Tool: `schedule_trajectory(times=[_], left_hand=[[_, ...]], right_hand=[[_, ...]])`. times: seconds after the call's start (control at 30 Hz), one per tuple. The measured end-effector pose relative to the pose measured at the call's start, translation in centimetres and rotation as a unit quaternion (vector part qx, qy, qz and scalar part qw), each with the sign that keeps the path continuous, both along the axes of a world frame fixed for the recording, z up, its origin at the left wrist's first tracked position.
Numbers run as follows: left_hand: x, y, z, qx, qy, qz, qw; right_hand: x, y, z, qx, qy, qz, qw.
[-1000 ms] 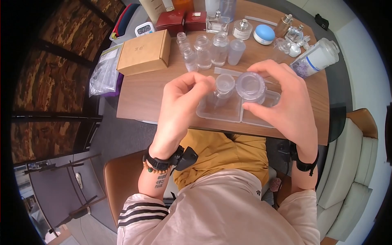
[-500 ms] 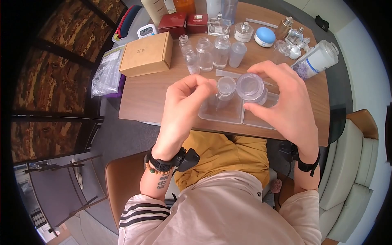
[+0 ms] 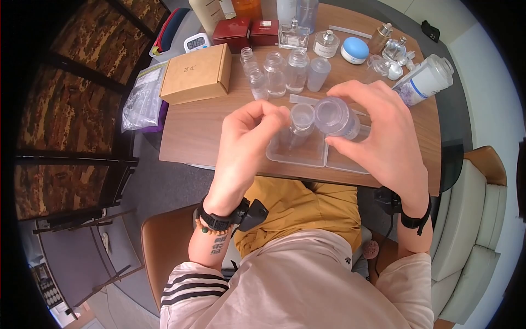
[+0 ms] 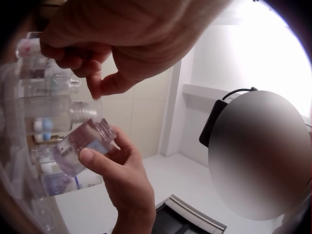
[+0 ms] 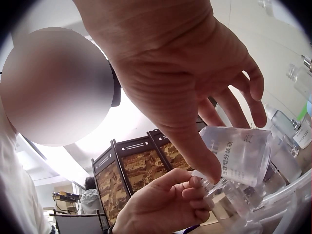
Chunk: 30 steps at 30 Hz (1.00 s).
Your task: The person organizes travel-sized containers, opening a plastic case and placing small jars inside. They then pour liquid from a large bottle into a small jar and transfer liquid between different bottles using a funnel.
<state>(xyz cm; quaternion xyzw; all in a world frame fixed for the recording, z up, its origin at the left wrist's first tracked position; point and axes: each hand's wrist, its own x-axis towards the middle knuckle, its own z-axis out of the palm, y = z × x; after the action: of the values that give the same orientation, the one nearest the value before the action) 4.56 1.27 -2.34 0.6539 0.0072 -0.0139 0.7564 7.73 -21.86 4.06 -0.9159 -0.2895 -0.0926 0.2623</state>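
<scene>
My right hand (image 3: pixel 386 129) grips a wide-mouthed clear plastic bottle (image 3: pixel 335 118) with printed lettering on its side. That bottle is tilted, its threaded mouth close beside a small clear funnel (image 3: pixel 303 114). The funnel sits at the neck of a clear bottle (image 4: pixel 48 113) that stands upright in a clear plastic tray (image 3: pixel 290 162). From the left, thumb and forefinger of my left hand (image 3: pixel 244 129) pinch the funnel's rim. In the left wrist view, purple specks show inside the tilted bottle.
Several clear bottles (image 3: pixel 275 74) stand behind the tray, with a frosted cup (image 3: pixel 318 74) beside them. A cardboard box (image 3: pixel 196 74) lies to the left. Farther back are red boxes (image 3: pixel 265 33), a perfume bottle (image 3: pixel 326 44) and a blue-lidded jar (image 3: pixel 355 50). At right leans a larger bottle (image 3: pixel 424 82).
The bottle in my right hand has tipped further towards the funnel, its mouth shifting slightly left and more of its side showing. My left hand stays almost still.
</scene>
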Motion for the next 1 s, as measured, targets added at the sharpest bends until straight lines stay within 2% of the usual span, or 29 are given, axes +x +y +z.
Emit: schedule_trajectory(times=[0.43,1.0], left_hand=[[0.2,0.0,0.1,-0.033,-0.003,-0.008,0.999],[0.4,0.3,0.3,-0.018,0.004,-0.018,1.0]], right_hand=[[0.5,0.2,0.7,-0.031,-0.027,0.007,0.999],[0.7,0.2,1.2,-0.049,-0.049,0.021,0.997]])
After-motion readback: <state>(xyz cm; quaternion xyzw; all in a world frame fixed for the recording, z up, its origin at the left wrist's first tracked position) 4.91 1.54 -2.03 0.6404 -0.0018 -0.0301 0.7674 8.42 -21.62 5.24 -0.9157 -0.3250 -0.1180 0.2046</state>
